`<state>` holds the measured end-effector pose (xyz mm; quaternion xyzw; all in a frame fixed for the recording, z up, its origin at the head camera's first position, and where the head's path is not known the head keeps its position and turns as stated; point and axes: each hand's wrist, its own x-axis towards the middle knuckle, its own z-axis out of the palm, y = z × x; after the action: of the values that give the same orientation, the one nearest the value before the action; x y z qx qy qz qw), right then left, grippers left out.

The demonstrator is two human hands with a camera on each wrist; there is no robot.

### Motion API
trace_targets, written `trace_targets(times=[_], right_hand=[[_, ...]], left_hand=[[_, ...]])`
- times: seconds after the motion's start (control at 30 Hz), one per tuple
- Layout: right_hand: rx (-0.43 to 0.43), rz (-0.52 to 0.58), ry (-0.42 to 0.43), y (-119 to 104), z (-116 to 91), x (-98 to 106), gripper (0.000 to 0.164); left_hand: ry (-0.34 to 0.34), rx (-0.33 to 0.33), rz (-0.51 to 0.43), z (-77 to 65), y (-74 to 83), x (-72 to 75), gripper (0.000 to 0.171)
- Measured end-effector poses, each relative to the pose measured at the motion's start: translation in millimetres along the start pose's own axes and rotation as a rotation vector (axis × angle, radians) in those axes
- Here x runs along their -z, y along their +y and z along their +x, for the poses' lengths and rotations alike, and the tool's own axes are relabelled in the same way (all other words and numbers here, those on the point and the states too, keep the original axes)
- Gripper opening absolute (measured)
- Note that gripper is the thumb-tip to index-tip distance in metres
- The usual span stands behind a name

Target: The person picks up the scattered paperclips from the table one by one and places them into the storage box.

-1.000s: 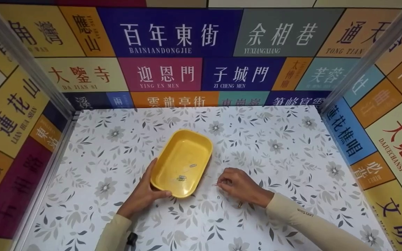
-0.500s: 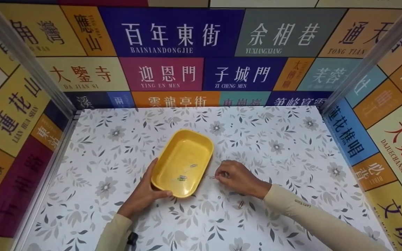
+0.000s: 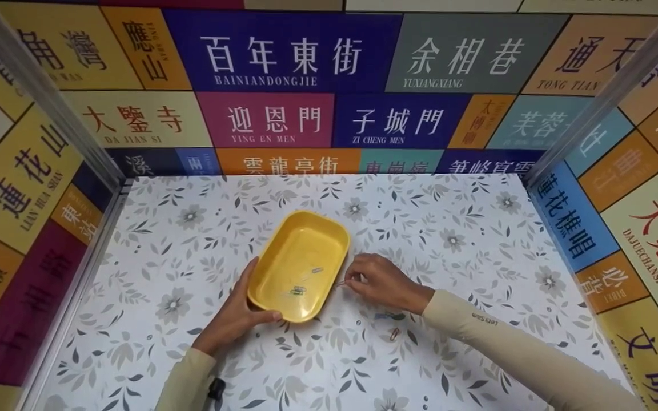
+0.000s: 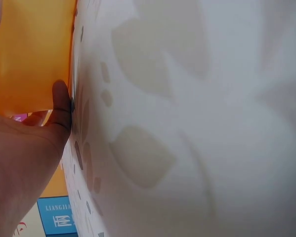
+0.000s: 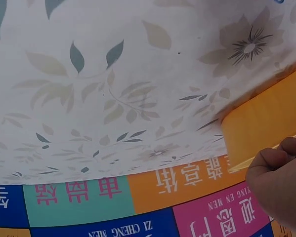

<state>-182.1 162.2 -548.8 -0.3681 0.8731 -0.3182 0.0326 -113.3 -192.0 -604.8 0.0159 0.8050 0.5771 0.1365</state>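
Walls were covered with blocks of coloured signage, lettered in Chinese characters and Latin script, and were joined at the corners by pale uprights. Between them a white surface was patterned with grey flowers and leaves. Into the near part of the scene two arms were extended, covered by a beige right sleeve and a beige left sleeve.

A yellow tray was set near the middle of the surface, upright and turned at a slant. Its near left corner was gripped by the left hand, the fingers being laid along the left side and the thumb pressed to the outer wall of the near end. The right hand was held just beside the tray's right side, its fingers curled, with a small paper clip pinched at the tips; whether the tray was touched by that clip could not be told.

By the left cuff a small dark object was seen. Inside the tray, a cluster of clips, some green, was gathered toward the near end, and a single silvery clip was placed farther off. On the surface below the right hand, blue clips were partly hidden, and nearer still an orange-brown clip was left lying.
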Motion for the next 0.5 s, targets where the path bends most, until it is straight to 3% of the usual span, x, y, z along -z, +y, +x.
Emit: trace_targets(times=[0.2, 0.5], right_hand=[[0.044, -0.007, -0.003, -1, 5, 4, 0.006], [0.077, 0.031, -0.055, -7, 15, 7, 0.009]], left_hand=[[-0.002, -0.013, -0.013, 0.4, -1.3, 0.0, 0.133], [0.005, 0.027, 0.006, 0.3, 1.2, 0.0, 0.136]])
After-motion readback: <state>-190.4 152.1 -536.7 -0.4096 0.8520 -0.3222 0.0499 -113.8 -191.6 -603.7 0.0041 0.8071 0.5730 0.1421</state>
